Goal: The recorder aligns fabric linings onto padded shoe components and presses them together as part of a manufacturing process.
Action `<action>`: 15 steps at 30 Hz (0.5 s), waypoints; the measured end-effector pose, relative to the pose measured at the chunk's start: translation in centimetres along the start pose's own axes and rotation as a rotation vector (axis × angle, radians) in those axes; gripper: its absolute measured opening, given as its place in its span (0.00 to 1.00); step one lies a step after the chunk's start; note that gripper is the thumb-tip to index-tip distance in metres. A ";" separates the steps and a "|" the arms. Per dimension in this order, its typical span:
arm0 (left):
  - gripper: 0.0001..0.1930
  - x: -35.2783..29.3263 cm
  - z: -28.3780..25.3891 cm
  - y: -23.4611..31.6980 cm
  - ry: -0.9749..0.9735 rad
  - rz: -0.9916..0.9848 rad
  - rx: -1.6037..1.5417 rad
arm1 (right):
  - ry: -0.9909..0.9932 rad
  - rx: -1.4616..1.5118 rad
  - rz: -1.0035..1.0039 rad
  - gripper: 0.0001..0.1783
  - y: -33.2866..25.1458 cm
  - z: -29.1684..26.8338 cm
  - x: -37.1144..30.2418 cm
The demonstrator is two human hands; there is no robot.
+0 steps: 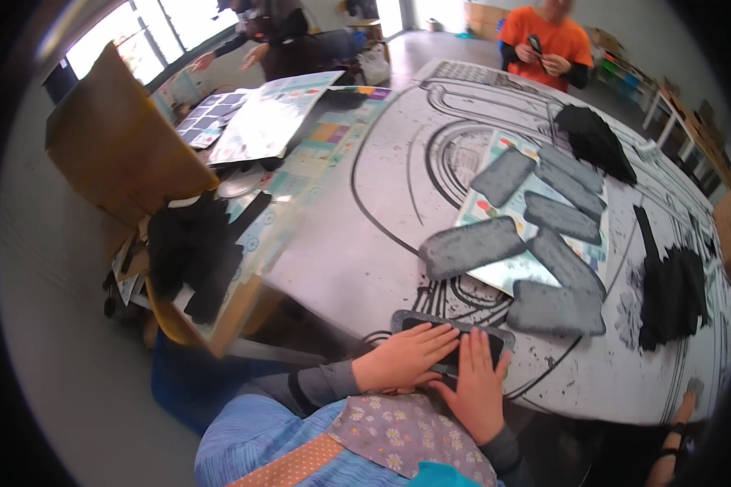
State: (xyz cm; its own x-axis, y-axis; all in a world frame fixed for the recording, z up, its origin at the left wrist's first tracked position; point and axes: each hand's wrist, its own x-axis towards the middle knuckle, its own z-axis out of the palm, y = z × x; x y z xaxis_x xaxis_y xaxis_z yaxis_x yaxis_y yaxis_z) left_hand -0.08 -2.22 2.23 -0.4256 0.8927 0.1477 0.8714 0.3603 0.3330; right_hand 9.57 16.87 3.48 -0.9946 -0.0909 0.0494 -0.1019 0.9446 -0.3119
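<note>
At the near edge of the table lies a grey, fuzzy-looking rectangular pad (398, 320) with rounded corners. A flat black piece (415, 323) rests on top of it, partly covered by my hands. My left hand (408, 355) lies across the black piece, fingers stretched out and pressed flat. Beside it, my right hand (477, 383) also has straight fingers flat on the piece, its thumb spread towards my left hand. Neither hand is wrapped round anything. Just beyond, several similar grey pads (473, 247) overlap on a colourful printed board (495, 272).
Black fabric-like strips (195, 252) are heaped at left, near a cardboard box (122, 138). More black pieces lie at right (672, 294) and far right (594, 140). An orange-shirted person (547, 45) holds a dark object across the table. Another person's arm (676, 438) reaches in lower right.
</note>
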 end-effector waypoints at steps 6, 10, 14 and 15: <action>0.42 -0.4 -0.6 0.0 -0.039 -0.043 0.167 | -0.017 0.007 -0.084 0.56 0.3 1.5 0.2; 0.41 -0.1 -1.3 0.9 -0.053 -0.203 0.140 | 0.023 -0.062 0.019 0.54 0.5 0.7 -0.1; 0.44 -0.6 -0.7 0.9 -0.021 -0.297 0.119 | 0.055 -0.090 0.160 0.56 1.5 1.1 -0.7; 0.43 -0.5 -0.9 1.2 -0.045 -0.315 0.121 | 0.062 -0.109 0.160 0.56 1.7 1.2 -1.0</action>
State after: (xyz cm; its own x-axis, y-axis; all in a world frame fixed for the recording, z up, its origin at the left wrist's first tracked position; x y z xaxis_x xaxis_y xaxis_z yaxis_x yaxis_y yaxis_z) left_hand 0.92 -2.47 3.43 -0.6696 0.7427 0.0126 0.7226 0.6474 0.2424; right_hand 10.33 18.15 1.79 -0.9946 0.0792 0.0666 0.0631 0.9743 -0.2161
